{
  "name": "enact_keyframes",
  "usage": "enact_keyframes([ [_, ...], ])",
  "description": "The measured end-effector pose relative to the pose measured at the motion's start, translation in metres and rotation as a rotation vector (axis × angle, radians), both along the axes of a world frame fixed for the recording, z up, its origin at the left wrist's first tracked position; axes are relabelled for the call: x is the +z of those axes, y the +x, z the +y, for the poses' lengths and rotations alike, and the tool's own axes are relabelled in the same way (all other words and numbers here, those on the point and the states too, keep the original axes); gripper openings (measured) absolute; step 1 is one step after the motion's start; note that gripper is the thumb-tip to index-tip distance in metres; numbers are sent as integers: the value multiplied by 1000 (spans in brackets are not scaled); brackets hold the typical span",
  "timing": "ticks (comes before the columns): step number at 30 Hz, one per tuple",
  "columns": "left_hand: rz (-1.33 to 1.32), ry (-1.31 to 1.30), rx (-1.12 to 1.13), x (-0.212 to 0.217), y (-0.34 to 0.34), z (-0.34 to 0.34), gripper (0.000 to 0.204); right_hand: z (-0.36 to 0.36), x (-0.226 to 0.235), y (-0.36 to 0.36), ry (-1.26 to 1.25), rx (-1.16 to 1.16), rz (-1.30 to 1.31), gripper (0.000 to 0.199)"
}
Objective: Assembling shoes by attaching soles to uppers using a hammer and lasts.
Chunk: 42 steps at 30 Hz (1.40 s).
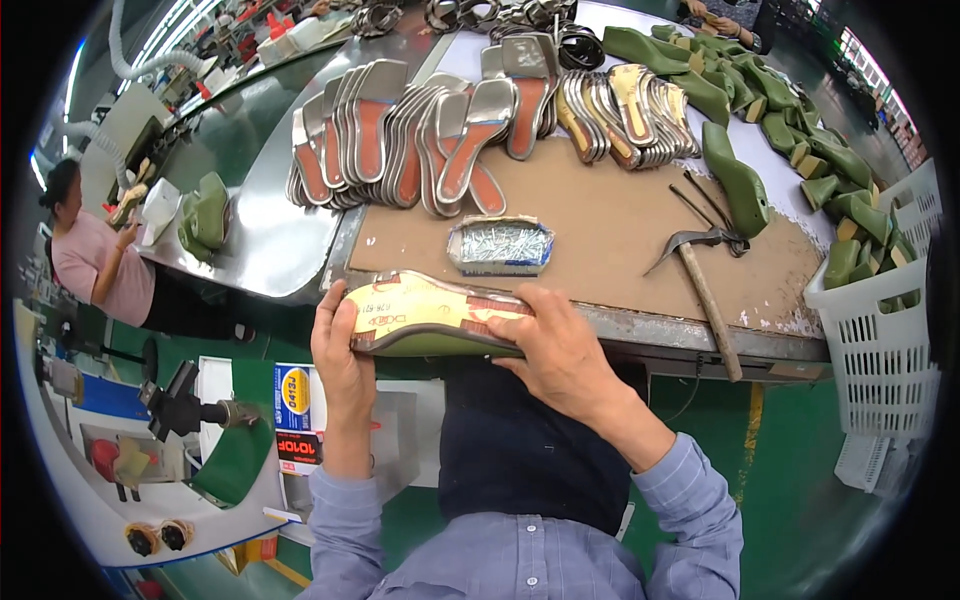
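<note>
In front of my body, at the table's near edge, both hands hold a green shoe last [430, 344] lying on its side, with a cream-yellow insole [415, 308] against its bottom face. My left hand [343, 365] is closed around the left end. My right hand [565, 350] grips the other end, its fingers over the insole and its thumb lower down; that end is partly hidden. Just beyond the last sits an open box of small metal nails [500, 247]. To the right lie a wooden-handled hammer [708, 305] and dark pincers [712, 205].
Rows of metal-edged insoles with reddish-brown middles [400, 140] and cream insoles [630, 115] stand at the back. Green lasts [740, 85] are heaped at the right, beside a white basket [875, 340]. A person in pink [95, 245] works at the left.
</note>
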<state>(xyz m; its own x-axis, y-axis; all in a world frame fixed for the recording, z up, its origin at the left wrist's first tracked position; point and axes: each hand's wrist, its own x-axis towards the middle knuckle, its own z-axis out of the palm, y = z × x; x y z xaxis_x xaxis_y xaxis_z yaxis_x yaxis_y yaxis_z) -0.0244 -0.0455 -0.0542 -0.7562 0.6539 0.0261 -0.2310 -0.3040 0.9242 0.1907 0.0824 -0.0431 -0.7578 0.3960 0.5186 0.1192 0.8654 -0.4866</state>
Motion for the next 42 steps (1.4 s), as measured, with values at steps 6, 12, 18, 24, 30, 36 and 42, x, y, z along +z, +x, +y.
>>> enact_keyframes([
  [6,-11,-41,42,4,-2,1,44,-4,-20,-9,19,-3,41,49],
  [12,1266,-462,93,17,-39,12,34,-1,-32,-14,-38,-10,-26,50],
  [18,1586,-819,-673,14,-8,169,21,-11,-36,-16,-70,-16,-12,58],
  [24,1751,-821,-652,11,21,197,16,-13,-29,-8,-64,-71,-13,58],
  [30,1461,-572,-596,19,16,177,17,-12,-29,-8,-64,-61,1,58],
  [36,1396,-236,-512,46,25,115,23,-3,-25,-8,-37,-19,-44,58],
  [42,1140,-487,-505,49,39,69,15,40,-15,80,229,-597,-237,51],
])
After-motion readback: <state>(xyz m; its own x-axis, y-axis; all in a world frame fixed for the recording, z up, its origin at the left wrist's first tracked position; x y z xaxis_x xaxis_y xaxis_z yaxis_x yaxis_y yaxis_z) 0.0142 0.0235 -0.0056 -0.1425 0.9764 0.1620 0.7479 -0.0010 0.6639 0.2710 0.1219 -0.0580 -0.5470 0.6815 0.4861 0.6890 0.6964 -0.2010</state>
